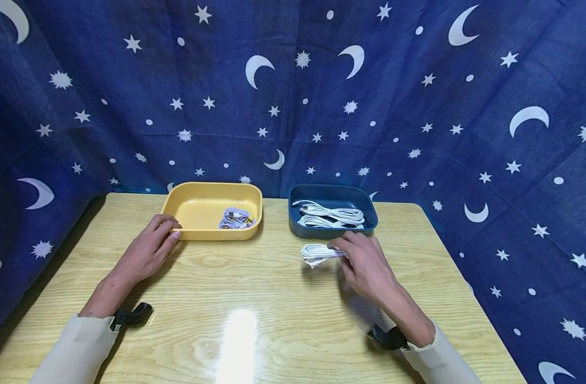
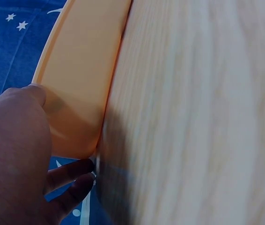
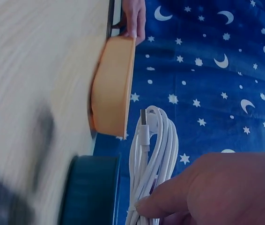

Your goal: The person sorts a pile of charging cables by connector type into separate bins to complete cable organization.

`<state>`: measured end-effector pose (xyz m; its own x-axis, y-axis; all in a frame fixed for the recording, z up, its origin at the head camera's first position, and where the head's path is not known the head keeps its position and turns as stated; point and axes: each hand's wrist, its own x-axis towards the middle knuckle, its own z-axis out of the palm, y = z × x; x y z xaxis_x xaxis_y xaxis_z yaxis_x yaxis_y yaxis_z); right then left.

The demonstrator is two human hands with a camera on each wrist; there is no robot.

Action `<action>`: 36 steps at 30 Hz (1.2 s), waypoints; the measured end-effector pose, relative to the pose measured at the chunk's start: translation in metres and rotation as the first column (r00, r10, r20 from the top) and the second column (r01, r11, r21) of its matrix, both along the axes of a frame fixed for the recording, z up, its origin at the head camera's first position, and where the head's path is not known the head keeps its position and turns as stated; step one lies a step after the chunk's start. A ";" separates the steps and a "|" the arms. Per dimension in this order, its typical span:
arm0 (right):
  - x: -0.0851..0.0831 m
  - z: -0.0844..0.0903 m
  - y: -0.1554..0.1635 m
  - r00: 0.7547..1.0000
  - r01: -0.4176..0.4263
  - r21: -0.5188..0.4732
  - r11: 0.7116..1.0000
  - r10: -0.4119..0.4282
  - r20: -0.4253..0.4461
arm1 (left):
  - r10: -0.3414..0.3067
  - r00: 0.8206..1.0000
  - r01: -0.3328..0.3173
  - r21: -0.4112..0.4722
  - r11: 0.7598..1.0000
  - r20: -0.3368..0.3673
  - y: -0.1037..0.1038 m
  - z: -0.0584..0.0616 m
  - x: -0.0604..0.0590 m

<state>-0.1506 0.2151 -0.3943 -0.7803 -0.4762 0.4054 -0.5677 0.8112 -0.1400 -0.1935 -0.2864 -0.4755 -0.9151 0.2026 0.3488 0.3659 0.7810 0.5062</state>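
My left hand (image 1: 151, 248) grips the near-left corner of a yellow plastic bin (image 1: 201, 234), thumb on its rim (image 2: 38, 84). A small bundle of pale cable (image 1: 236, 218) lies in the bin's right part. In my right hand (image 1: 367, 264) is a coiled white USB cable (image 1: 319, 253), pinched by one end and held just in front of a dark blue bin (image 1: 304, 233). Its metal plug (image 3: 143, 117) shows in the right wrist view. Several white coiled cables (image 1: 333, 215) lie inside the blue bin.
Both bins stand side by side at the back of a light wooden table (image 1: 273, 282), with a gap between them. Behind and beside it hangs a blue curtain (image 1: 312, 138) with moons and stars. Black straps (image 1: 131, 314) are on both wrists.
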 end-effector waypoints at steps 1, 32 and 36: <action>-0.002 0.001 0.000 1.000 0.001 -0.005 1.000 -0.001 -0.005 | 0.000 1.000 0.000 0.002 1.000 0.000 0.000 0.000 0.000; -0.067 0.006 -0.001 0.993 0.074 -0.045 0.996 -0.078 -0.090 | -0.008 1.000 0.008 0.002 1.000 -0.025 -0.001 0.000 0.002; -0.076 0.004 -0.001 0.991 0.103 -0.045 0.994 -0.106 -0.080 | -0.015 0.999 0.015 0.000 1.000 -0.044 -0.002 0.000 0.002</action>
